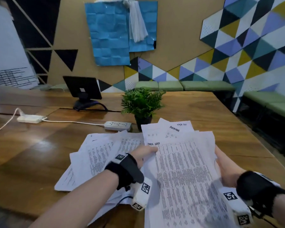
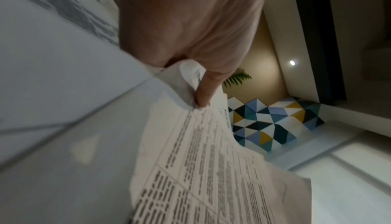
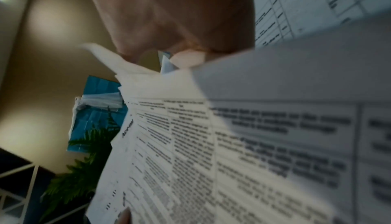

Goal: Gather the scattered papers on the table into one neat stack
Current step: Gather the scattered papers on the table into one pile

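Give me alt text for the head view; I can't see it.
Both hands hold a bundle of printed papers above a wooden table, left hand and right hand at opposite edges. More loose sheets lie scattered underneath at left, before a potted plant.

Triangle-patterned wall (image 1: 247,51), green benches (image 1: 184,85)

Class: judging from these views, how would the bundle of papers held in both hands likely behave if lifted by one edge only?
The held bundle would probably flop: its sheets already curl at the left hand. The uneven edges suggest that loose sheets may slip out. It likely feels light.
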Motion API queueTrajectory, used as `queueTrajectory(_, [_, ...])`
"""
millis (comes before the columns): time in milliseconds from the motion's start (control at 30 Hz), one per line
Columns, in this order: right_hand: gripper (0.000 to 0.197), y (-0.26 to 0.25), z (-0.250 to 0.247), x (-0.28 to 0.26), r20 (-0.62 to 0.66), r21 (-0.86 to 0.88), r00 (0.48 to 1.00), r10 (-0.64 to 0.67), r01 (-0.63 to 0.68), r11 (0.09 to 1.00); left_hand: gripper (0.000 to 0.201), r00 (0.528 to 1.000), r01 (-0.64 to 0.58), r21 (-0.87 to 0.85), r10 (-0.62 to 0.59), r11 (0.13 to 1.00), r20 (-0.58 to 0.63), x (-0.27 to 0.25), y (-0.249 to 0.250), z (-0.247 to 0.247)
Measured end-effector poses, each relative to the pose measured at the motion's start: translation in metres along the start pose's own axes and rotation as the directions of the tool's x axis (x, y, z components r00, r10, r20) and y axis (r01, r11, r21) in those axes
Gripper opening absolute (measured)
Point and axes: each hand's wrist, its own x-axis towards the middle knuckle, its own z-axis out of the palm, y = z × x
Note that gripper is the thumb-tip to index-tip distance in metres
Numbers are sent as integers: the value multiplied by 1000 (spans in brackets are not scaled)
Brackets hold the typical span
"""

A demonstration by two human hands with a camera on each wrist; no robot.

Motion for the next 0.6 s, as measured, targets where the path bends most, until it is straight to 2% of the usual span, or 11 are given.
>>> queueTrajectory(100, [70, 0, -3, -5, -32, 28, 999, 19, -18, 999, 43, 999, -1, 42, 2, 999, -37, 10, -8, 9])
queueTrajectory(233, [69, 0, -11, -7, -31, -98, 997, 64, -66, 993, 52, 996, 29, 58, -24, 998, -90, 19, -8, 3])
queueTrajectory(300, [46, 3, -14, -5, 2, -226, 995, 99, -96, 969, 37, 983, -12, 163, 41, 987, -178, 22, -2, -12])
queueTrajectory(333, [31, 5, -13, -6, -25, -297, 993, 111, -113, 948, 29, 967, -23, 307, 100, 951, -236, 22, 1, -22])
queueTrajectory(367, [26, 7, -14, -4, -53, -352, 993, 110, -122, 928, 28, 944, 31, 498, 139, 867, -301, 20, 3, -35])
queueTrajectory(400, [27, 9, -12, -3, -100, -431, 992, 80, -116, 895, 35, 923, 120, 668, 165, 735, -348, 19, 3, -48])
queueTrajectory(433, [27, 11, -13, 0, -121, -484, 992, 45, -98, 870, 50, 909, 238, 763, 138, 602, -393, 14, 4, -61])
queueTrajectory(500, [34, 10, -15, 4, -142, -542, 990, -11, -68, 838, 88, 891, 417, 821, 4, 389, -454, 7, -1, -78])
queueTrajectory(533, [39, 7, -16, 4, -144, -559, 989, -26, -60, 827, 103, 882, 454, 825, -40, 335, -470, 6, -4, -82])
queueTrajectory(600, [48, 3, -22, 2, -131, -569, 990, -45, -38, 822, 118, 873, 478, 834, -43, 278, -486, 5, -9, -85])
